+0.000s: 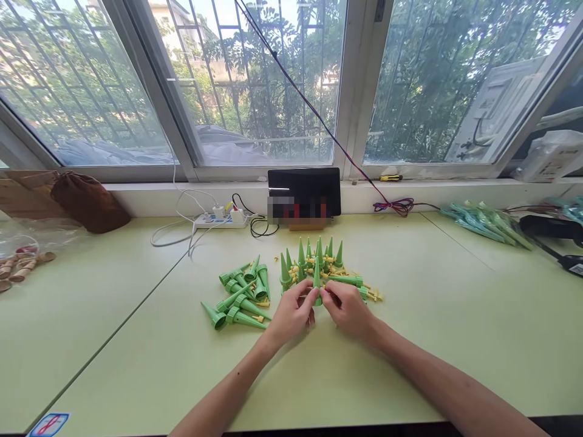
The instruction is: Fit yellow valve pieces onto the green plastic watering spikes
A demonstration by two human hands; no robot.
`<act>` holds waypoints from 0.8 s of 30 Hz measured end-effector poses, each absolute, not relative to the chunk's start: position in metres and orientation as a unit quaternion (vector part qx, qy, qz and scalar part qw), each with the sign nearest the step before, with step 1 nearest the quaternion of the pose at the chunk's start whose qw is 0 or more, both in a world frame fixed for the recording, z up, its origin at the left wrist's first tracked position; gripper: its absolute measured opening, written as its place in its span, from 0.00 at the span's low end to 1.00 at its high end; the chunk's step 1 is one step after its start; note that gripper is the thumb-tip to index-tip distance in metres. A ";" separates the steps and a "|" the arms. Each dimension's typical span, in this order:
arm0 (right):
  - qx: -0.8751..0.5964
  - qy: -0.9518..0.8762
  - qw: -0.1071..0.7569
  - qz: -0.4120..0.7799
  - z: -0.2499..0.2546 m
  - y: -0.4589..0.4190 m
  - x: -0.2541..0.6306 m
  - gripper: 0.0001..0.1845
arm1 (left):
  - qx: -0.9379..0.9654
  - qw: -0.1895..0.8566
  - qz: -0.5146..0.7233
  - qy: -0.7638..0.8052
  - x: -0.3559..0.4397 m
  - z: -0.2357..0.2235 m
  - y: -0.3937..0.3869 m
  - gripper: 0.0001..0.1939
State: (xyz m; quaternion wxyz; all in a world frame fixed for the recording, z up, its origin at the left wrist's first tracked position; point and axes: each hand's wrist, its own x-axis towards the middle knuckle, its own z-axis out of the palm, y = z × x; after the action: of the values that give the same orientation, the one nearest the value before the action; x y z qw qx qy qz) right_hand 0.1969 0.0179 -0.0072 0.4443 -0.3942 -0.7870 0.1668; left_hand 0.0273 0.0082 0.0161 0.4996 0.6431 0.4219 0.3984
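Note:
A green plastic watering spike [317,276] stands upright, point up, between my two hands. My left hand [295,308] is closed round its lower part from the left. At the spike's right side my right hand [347,305] is pinched, and whatever lies between those fingertips is hidden. Just beyond the hands, several green spikes [300,252] stand upright with small yellow valves [376,295] scattered among them. A few spikes [346,280] lie on their sides by my right hand. To the left lies a loose pile of green spikes [246,303], with some yellow pieces near it.
A dark-screened tablet [304,193] leans at the back of the table [410,364]. A white power strip [221,221] with cables sits left of it. Brown bag [88,202] and wooden pieces [25,267] are at far left; bagged green pieces [487,223] at right.

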 end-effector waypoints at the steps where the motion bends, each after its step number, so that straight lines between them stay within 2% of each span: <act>1: -0.395 -0.787 0.444 0.166 -0.007 0.018 0.197 0.19 | 0.646 0.494 0.399 0.423 0.027 0.016 0.008 0.18; 9: -0.402 -0.770 0.474 0.143 -0.006 0.023 0.201 0.19 | 0.680 0.381 0.407 0.477 0.026 0.024 0.007 0.14; 15: -0.416 -0.746 0.511 0.096 -0.001 0.025 0.204 0.22 | 0.730 0.330 0.362 0.476 0.027 0.023 0.005 0.09; 24: -0.408 -0.750 0.513 0.091 0.000 0.024 0.204 0.21 | 0.760 0.285 0.290 0.506 0.025 0.011 0.002 0.14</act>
State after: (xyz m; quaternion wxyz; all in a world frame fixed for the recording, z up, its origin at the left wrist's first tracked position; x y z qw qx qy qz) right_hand 0.2036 0.0240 0.0000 0.5126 -0.4082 -0.7500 0.0906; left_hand 0.0246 0.0017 0.0111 0.2848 0.7604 0.5063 0.2904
